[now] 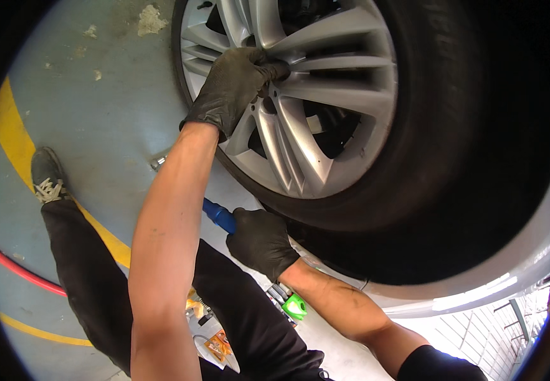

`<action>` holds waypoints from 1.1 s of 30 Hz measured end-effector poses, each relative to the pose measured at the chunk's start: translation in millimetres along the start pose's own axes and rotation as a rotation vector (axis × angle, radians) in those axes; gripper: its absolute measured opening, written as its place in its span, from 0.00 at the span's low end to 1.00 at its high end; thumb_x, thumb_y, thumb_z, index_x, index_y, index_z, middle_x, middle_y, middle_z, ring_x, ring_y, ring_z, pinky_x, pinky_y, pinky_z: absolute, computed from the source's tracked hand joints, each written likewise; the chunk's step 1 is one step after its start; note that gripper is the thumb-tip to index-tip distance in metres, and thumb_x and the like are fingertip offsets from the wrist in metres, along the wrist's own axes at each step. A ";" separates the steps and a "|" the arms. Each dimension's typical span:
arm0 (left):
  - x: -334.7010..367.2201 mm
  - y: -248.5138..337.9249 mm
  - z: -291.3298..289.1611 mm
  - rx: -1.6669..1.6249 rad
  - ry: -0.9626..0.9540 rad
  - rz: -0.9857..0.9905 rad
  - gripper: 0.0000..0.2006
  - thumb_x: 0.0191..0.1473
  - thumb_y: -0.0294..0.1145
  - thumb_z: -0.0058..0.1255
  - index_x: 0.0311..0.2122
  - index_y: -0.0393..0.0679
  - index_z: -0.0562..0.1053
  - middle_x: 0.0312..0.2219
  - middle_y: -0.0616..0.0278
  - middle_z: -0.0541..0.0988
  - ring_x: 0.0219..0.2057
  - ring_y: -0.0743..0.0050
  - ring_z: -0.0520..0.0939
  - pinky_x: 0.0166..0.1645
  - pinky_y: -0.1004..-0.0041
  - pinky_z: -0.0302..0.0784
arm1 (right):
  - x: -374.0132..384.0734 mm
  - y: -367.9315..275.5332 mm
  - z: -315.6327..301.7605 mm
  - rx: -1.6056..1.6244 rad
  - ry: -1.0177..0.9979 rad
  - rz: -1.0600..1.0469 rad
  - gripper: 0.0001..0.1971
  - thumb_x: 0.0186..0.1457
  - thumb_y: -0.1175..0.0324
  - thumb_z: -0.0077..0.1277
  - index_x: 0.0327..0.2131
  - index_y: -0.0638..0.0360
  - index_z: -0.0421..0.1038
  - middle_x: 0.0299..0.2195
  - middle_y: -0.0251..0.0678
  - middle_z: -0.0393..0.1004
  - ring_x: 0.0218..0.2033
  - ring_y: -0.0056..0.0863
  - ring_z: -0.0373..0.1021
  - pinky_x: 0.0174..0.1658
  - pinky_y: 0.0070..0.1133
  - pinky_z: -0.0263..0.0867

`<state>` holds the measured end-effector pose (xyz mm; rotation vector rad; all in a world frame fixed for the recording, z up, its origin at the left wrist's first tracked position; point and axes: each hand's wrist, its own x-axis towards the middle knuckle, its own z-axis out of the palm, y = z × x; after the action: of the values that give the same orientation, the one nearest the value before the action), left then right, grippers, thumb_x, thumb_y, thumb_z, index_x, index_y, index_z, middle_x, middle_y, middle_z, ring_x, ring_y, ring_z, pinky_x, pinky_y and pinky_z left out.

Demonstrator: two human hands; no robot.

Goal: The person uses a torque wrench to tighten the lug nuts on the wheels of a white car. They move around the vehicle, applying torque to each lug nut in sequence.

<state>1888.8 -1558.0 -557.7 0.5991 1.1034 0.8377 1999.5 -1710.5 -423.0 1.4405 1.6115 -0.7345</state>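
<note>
My left hand (233, 86), in a black glove, is at the middle of a silver multi-spoke wheel (310, 162). Its fingers are curled in at the hub beside the bolt holes; anything between them is hidden. Lower down, my right hand (261, 244), also gloved in black, is wrapped round a long-handled wrench (221, 216) with a blue grip. The wrench passes behind my left forearm, and its metal head (157, 162) shows on the other side. A black tyre (440, 114) surrounds the wheel.
The wheel is on a light-coloured car, whose body panel (414, 301) curves below the tyre. Between my legs and the car lie a green item (294, 307), an orange packet (219, 346) and small tools. A red hose (21, 267) and yellow stripes (11, 130) cross the floor.
</note>
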 end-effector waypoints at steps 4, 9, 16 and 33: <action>-26.9 -9.3 -16.8 -0.005 0.085 -0.190 0.27 0.56 0.57 0.51 0.35 0.36 0.78 0.26 0.55 0.80 0.29 0.68 0.79 0.39 0.68 0.72 | -29.4 28.8 32.8 0.114 -0.237 0.131 0.14 0.46 0.68 0.52 0.37 0.63 0.73 0.29 0.52 0.78 0.32 0.52 0.75 0.39 0.39 0.70; -114.6 -88.4 -85.2 0.530 0.605 -0.329 0.30 0.54 0.62 0.47 0.35 0.38 0.79 0.36 0.42 0.81 0.41 0.49 0.83 0.48 0.59 0.74 | -133.0 17.1 -41.8 0.497 -0.372 0.297 0.23 0.49 0.63 0.56 0.49 0.61 0.71 0.36 0.52 0.78 0.41 0.49 0.74 0.45 0.36 0.69; -153.8 -60.3 -107.1 -0.263 0.420 -0.580 0.26 0.58 0.57 0.46 0.42 0.40 0.75 0.36 0.52 0.80 0.37 0.59 0.83 0.44 0.63 0.78 | -266.0 -16.7 -140.3 0.420 -0.134 0.243 0.29 0.48 0.66 0.59 0.56 0.54 0.68 0.31 0.47 0.79 0.31 0.42 0.78 0.35 0.29 0.73; -74.4 -6.8 -32.2 -1.129 0.375 -0.318 0.14 0.58 0.32 0.41 0.45 0.33 0.69 0.38 0.45 0.81 0.25 0.68 0.78 0.26 0.75 0.73 | -272.9 -15.0 -177.3 0.171 0.185 0.124 0.31 0.44 0.73 0.61 0.55 0.61 0.69 0.26 0.45 0.77 0.22 0.42 0.76 0.27 0.30 0.72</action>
<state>1845.0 -1622.7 -535.4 -0.6780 0.8352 1.1433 1948.2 -1696.4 -101.6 1.7592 1.6111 -0.6977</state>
